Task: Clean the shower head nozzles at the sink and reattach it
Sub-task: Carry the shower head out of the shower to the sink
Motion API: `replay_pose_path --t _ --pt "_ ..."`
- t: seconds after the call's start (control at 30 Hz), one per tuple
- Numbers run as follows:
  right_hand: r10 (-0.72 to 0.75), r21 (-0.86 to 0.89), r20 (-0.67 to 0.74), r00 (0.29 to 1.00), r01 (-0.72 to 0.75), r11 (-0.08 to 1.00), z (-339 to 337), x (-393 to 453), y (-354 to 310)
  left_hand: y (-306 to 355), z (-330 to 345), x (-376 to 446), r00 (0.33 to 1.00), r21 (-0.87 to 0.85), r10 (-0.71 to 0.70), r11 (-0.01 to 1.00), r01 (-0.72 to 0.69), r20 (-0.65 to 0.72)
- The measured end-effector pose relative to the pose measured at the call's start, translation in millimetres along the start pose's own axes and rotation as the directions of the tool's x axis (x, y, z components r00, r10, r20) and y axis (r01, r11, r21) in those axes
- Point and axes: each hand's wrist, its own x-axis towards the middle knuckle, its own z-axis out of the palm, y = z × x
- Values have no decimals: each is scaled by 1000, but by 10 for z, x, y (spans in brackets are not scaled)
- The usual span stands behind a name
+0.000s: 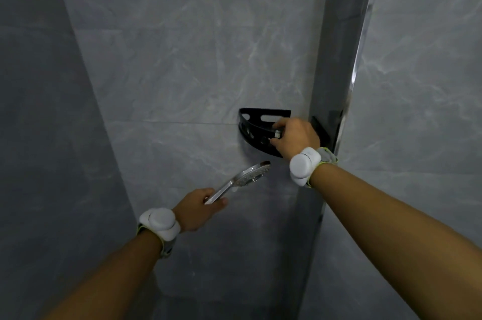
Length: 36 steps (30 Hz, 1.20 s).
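Shower head: I see the chrome shower head (249,175) held out in front of the grey tiled wall (182,59), its round face tilted up and to the right, nozzle side turned toward me, with the handle running down and left into my left hand.
Left hand: my left hand (199,209) is wrapped round the lower end of the handle, thumb lying along its near side.
Right hand: my right hand (296,137) reaches up to the black corner shelf (254,125), fingers curled on a small silvery piece (277,134) at the shelf's front rim; it may be a fitting or hose end, but it is too small and too covered for me to say.
Hands together: they are well apart, the right one higher and further right than the left.
Corner shelf: fixed to the wall just beside the glass panel edge (357,79), above and right of the shower head, not touching it.
Wrists: each carries a white band device, left wrist device (160,223) and right wrist device (303,165).
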Motion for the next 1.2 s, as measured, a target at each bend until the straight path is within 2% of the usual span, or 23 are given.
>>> replay_pose_path --t 0.13,0.33,0.47,0.53,0.6,0.73,0.9,0.97,1.07,1.1,1.2 --pt "16 55 -17 1000 -15 998 -48 -9 -24 16 94 -68 999 0 -36 999 36 35" --pt "-45 255 -322 946 133 958 -210 -127 29 112 254 -114 990 103 -75 993 62 122" --pt "74 453 -472 878 169 875 -441 -407 98 249 431 -115 955 216 -102 975 42 278" --pt "141 575 -492 859 199 793 -551 -545 91 267 506 -120 931 224 -134 973 58 341" --pt "232 628 -514 826 177 758 -651 -745 113 310 606 -156 899 264 -127 964 13 419" --pt "409 740 -482 775 110 664 -815 -1182 263 363 854 -240 836 342 -79 930 -135 543" --pt "516 731 -512 687 33 682 -1020 -1864 543 554 1256 -473 765 340 -2 897 -283 644" --pt "551 718 -509 661 -28 696 -1154 -2235 750 724 1511 -629 707 282 37 901 -329 706" --pt "603 735 -391 695 -158 659 -1233 -2672 1076 903 1885 -766 668 223 87 904 -364 739" --pt "612 739 -336 715 -202 642 -1177 -2750 1128 921 1944 -760 687 202 97 918 -342 720" --pt "662 641 -311 682 -364 676 -1311 -3347 1534 1275 2455 -1002 659 133 158 920 -368 735"
